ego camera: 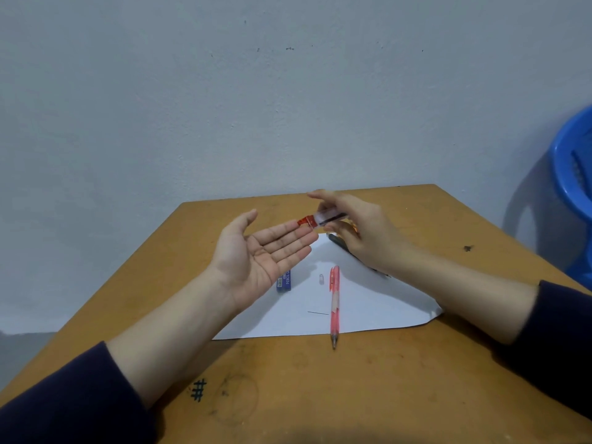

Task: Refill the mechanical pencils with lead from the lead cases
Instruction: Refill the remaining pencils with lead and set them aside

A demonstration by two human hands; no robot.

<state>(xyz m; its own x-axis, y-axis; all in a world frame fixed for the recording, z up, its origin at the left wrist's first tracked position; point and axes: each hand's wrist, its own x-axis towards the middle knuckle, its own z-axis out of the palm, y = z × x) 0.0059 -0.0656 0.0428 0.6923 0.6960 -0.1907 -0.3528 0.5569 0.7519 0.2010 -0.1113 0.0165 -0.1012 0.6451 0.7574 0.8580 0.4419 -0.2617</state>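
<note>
Clear lead case (330, 216) is held tilted in right hand (365, 235), fingers clamped on it, red end over left hand (256, 254), whose fingers are held straight, palm up. Contents blurred. Blue lead case (285, 283), pink pencil (335, 302) and one loose lead (318, 313) are laid on paper (368, 309).

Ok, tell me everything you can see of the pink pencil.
The pink pencil is a slim plastic mechanical pencil, translucent in parts. It lies flat, pointing nearly straight toward the camera, mostly on the white paper, with its tip past the paper's edge on the wooden table. Nothing holds it.
</note>
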